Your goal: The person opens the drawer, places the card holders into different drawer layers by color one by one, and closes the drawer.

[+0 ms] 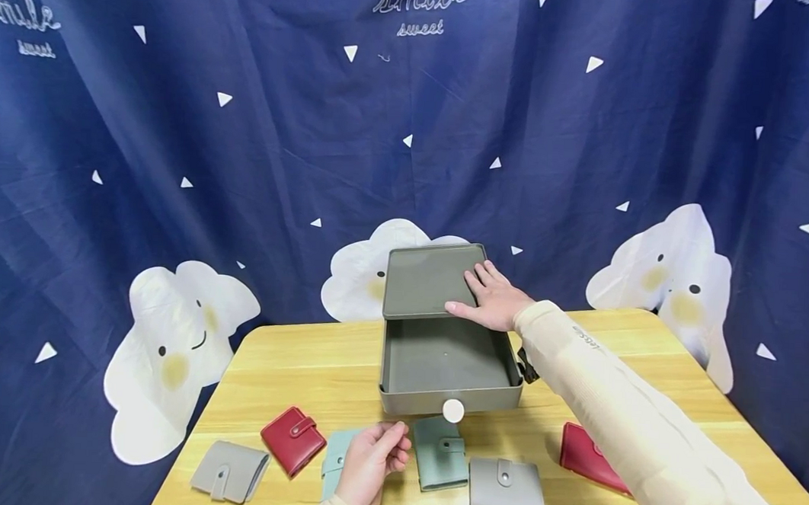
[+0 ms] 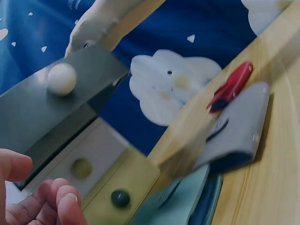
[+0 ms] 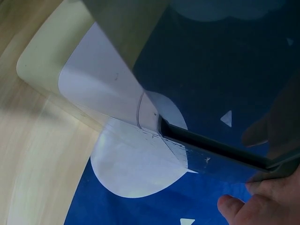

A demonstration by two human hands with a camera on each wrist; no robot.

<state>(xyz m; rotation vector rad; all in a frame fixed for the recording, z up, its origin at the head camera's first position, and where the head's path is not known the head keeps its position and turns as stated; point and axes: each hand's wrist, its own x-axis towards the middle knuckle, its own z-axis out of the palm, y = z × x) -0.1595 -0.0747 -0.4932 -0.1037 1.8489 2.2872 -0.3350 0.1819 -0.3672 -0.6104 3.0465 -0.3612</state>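
My right hand [image 1: 493, 299] rests with spread fingers on the dark grey top [image 1: 420, 282] of a small drawer cabinet. Its dark grey top drawer [image 1: 486, 399] stands pulled out, with nothing seen inside. In front of the drawer's white knob [image 1: 453, 411], my left hand [image 1: 371, 464] hovers with loosely bent fingers, holding nothing. The left wrist view shows its thumb apart from the fingers. Below that drawer are a white drawer [image 2: 101, 145] and a yellow-green drawer [image 2: 140, 178]. Partly behind my left hand lies a teal snap wallet [image 1: 336, 455]; a second teal wallet [image 1: 440, 456] is to its right.
A grey wallet [image 1: 230, 472] and a red wallet [image 1: 293, 439] lie at the left of the wooden table [image 1: 289, 361]. Another grey wallet [image 1: 507, 493] sits front right. My right sleeve partly covers another red wallet [image 1: 586, 456]. A blue curtain [image 1: 281, 124] hangs behind.
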